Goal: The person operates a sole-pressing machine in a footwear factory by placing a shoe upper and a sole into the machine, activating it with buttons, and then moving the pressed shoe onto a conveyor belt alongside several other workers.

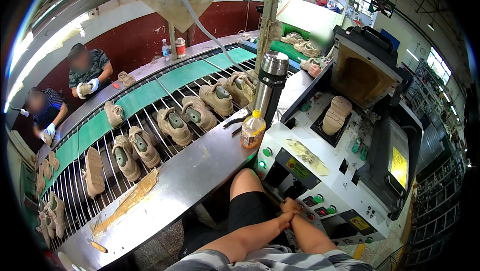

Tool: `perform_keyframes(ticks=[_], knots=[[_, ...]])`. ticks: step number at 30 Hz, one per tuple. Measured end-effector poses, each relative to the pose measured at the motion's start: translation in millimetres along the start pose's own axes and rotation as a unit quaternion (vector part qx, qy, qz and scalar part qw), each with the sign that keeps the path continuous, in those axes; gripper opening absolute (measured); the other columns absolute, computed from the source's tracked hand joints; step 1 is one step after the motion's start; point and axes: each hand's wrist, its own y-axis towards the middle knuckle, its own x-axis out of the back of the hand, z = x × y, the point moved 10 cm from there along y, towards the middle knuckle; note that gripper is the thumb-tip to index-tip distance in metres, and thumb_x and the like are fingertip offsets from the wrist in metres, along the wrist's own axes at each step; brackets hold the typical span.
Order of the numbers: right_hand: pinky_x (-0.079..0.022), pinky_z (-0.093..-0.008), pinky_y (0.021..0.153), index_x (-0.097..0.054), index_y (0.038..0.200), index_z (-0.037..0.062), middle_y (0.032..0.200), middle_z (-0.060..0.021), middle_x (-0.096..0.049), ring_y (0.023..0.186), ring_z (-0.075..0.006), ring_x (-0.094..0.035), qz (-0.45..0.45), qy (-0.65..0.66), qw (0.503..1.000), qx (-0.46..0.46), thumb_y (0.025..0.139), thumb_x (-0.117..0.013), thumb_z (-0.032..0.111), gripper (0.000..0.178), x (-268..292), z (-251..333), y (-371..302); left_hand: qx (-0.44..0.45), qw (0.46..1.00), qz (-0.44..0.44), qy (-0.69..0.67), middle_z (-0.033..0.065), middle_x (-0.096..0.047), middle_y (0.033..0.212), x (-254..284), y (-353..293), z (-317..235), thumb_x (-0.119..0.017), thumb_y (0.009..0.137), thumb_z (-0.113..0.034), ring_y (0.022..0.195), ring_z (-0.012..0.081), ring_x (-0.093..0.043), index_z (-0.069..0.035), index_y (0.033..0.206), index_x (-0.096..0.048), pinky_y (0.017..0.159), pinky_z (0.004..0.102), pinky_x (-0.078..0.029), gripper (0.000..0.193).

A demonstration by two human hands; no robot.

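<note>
My hands are crossed in front of my lap, close to the machine's front panel. My left hand (287, 217) is closed around my right wrist. Just beyond it, my right hand (290, 205) has its fingers curled, with nothing visible in them. Beside them is a white machine (320, 171) with green and red buttons and a raised, dark lid (367, 68). A beige shoe (337, 115) lies sole up in its open chamber. To the left, several beige shoes (173, 126) sit on a conveyor of metal rods (165, 88) with a green belt strip.
A steel thermos (274, 81), a plastic bottle of orange liquid (253, 131) and dark-handled pliers (235, 123) stand or lie near the metal ledge's (200, 166) right end. A yellow-handled tool (97, 245) lies at its near end. Two gloved co-workers (90, 73) handle shoes across the conveyor.
</note>
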Motion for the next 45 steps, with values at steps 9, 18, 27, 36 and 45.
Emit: perform_keyframes(ticks=[9,18,27,36,45], knots=[[-0.051,-0.0453,0.079,-0.067,0.091,0.0106,0.092,-0.0151,-0.069,0.090,-0.0371,-0.065,-0.043,0.091,0.995,-0.003,0.081,-0.061,0.036,0.028,12.8,-12.9,4.7,-0.077,0.997,0.006,0.011,0.0183,-0.061,0.109,-19.2,-12.8,-13.0,-0.069,0.071,-0.008,0.093,0.0348,-0.062,0.002,0.112,-0.059,0.084,0.0478,-0.050,0.044],[-0.051,-0.0448,0.081,-0.068,0.093,0.0087,0.095,-0.0165,-0.069,0.091,-0.0365,-0.065,-0.007,0.072,0.997,-0.007,0.080,-0.061,0.034,0.029,-7.6,-16.7,2.5,-0.056,0.990,-0.109,0.065,0.0167,-0.060,0.110,3.2,-16.2,-8.1,-0.067,0.076,-0.012,0.095,0.0334,-0.061,0.001,0.117,-0.053,0.085,0.0446,-0.051,0.045],[-0.051,-0.0447,0.085,-0.070,0.104,0.0098,0.104,-0.0178,-0.068,0.098,-0.0360,-0.065,0.109,-0.058,0.992,0.028,0.080,-0.058,0.032,0.034,-37.8,-8.3,-0.2,0.043,0.997,-0.061,0.004,0.0159,-0.058,0.116,1.0,-19.2,7.2,-0.065,0.079,-0.031,0.108,0.0336,-0.054,-0.005,0.117,-0.056,0.090,0.0430,-0.047,0.047],[-0.051,-0.0466,0.078,-0.068,0.091,0.0113,0.094,-0.0172,-0.068,0.091,-0.0378,-0.064,0.022,0.065,0.997,0.019,0.080,-0.059,0.037,0.029,-5.8,12.8,-2.6,-0.109,0.976,-0.177,0.066,0.0166,-0.061,0.104,21.1,-34.3,-23.5,-0.069,0.074,-0.018,0.090,0.0313,-0.062,0.006,0.112,-0.056,0.076,0.0419,-0.052,0.046],[-0.052,-0.0462,0.076,-0.068,0.090,0.0131,0.092,-0.0139,-0.069,0.088,-0.0363,-0.065,-0.039,0.114,0.993,0.017,0.081,-0.059,0.037,0.027,-7.3,-6.2,0.0,-0.125,0.972,-0.169,0.109,0.0193,-0.060,0.106,11.5,-43.4,-30.6,-0.071,0.073,-0.014,0.090,0.0321,-0.064,0.009,0.114,-0.052,0.073,0.0453,-0.054,0.051]])
